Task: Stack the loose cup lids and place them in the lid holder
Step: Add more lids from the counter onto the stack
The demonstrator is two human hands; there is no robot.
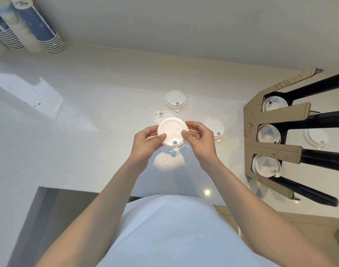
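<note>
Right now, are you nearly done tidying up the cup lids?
Not yet. The lid holder already has lids in its three slots. Both hands, left hand and right hand, are holding one lid above the counter. Still loose: three lids near the hands, plus one behind the holder.

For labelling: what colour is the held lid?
White, lit warm, seen in the head view: the lid.

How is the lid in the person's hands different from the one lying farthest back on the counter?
The held lid is lifted above the counter, pinched between the left hand and right hand; the far lid rests flat and untouched. The held lid looks brighter, catching the light. Both are round white lids with a small sip hole.
</note>
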